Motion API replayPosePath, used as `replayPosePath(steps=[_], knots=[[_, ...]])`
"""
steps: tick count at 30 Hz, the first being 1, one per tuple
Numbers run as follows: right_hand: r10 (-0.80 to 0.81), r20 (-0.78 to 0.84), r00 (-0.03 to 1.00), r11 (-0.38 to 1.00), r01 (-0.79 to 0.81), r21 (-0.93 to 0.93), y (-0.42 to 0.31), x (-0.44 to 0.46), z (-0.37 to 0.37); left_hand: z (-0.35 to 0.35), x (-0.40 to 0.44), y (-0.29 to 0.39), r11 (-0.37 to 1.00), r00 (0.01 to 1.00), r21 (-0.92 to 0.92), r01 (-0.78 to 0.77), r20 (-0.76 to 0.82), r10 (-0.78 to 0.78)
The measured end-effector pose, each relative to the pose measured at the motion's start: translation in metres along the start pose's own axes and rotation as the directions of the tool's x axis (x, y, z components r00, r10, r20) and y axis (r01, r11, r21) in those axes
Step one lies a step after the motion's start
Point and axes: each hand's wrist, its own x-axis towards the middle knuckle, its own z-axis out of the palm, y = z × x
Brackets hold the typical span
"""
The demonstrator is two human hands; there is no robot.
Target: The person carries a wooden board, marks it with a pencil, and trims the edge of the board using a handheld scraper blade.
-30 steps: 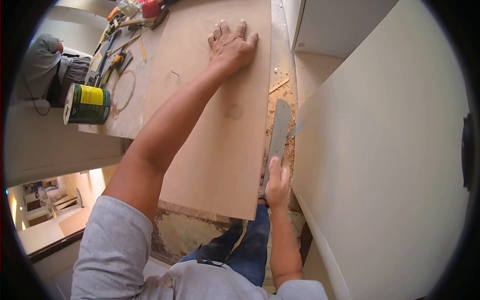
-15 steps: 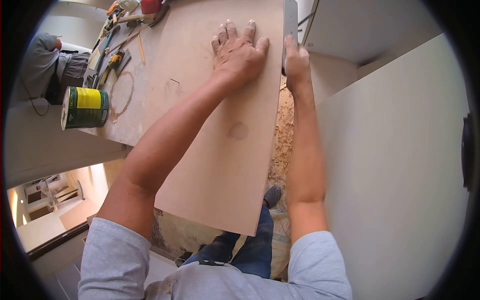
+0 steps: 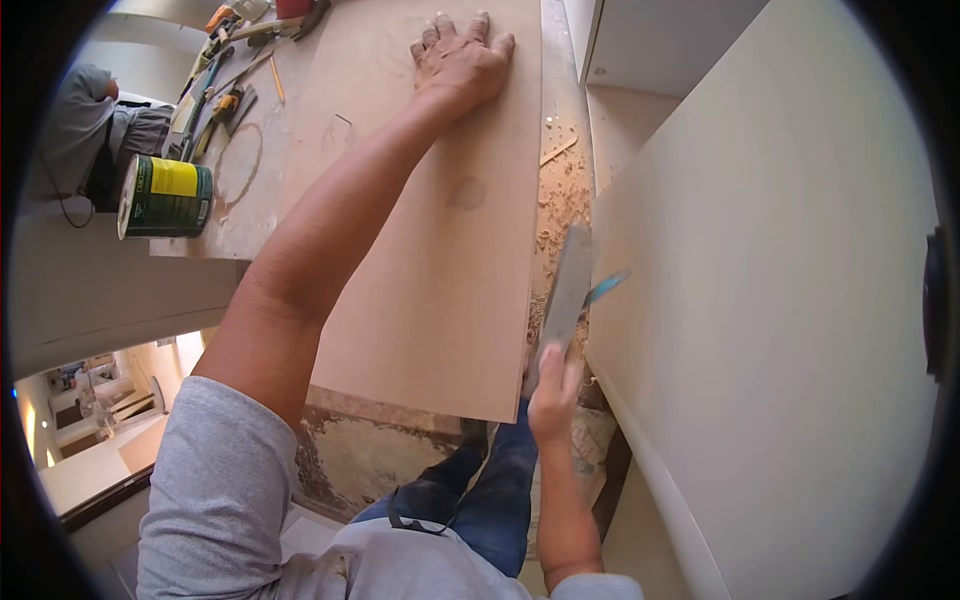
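Observation:
My left hand (image 3: 462, 62) lies flat with fingers spread on the upper part of a long, light brown wooden board (image 3: 420, 290). Beside the board's right edge, near its close end, my right hand (image 3: 555, 400) is wrapped round the rear of a long grey hand plane (image 3: 566, 285). A blue part sticks out from the plane's right side. Motion blurs the tool slightly, and I cannot tell whether it touches the board edge. A bent dark line, like a nail or pencil mark, shows on the board left of my forearm.
Wood shavings (image 3: 565, 190) cover the floor right of the board. A large pale panel (image 3: 770, 300) stands at the right. On the workbench (image 3: 225, 225) at left are a green and yellow can (image 3: 170, 198), a pencil (image 3: 277, 78) and several tools. Another person (image 3: 85, 130) is at far left.
My right hand has drawn the hand plane back along the board's right edge, from the far part toward my body. My left hand still presses on the board. The view has shifted slightly.

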Motion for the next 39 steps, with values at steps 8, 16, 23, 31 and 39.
replayPosePath(steps=[8, 16, 23, 31, 39], knots=[[-0.174, 0.101, 0.980, 0.983, 0.179, -0.046, -0.061, 0.179, 0.048, 0.032, 0.022, -0.019, 1.000, 0.997, -0.013, 0.010, -0.079, -0.011], [-0.178, 0.125, 0.976, 0.983, 0.171, 0.066, -0.079, 0.293, 0.080, 0.022, 0.017, -0.014, 0.999, 0.997, -0.051, -0.006, -0.083, 0.002], [-0.058, 0.157, 0.986, 0.998, 0.062, -0.024, -0.054, 0.079, 0.021, 0.011, 0.003, -0.004, 1.000, 0.999, -0.015, 0.024, -0.032, -0.024], [0.274, 0.161, 0.948, 0.892, -0.313, 0.325, -0.022, 0.015, -0.007, -0.003, -0.009, -0.007, 0.998, 1.000, -0.065, -0.003, 0.001, 0.003], [-0.132, 0.092, 0.987, 0.991, 0.133, -0.013, -0.046, 0.118, 0.029, 0.011, -0.148, -0.031, 0.996, 0.996, 0.013, -0.093, 0.007, 0.093]])
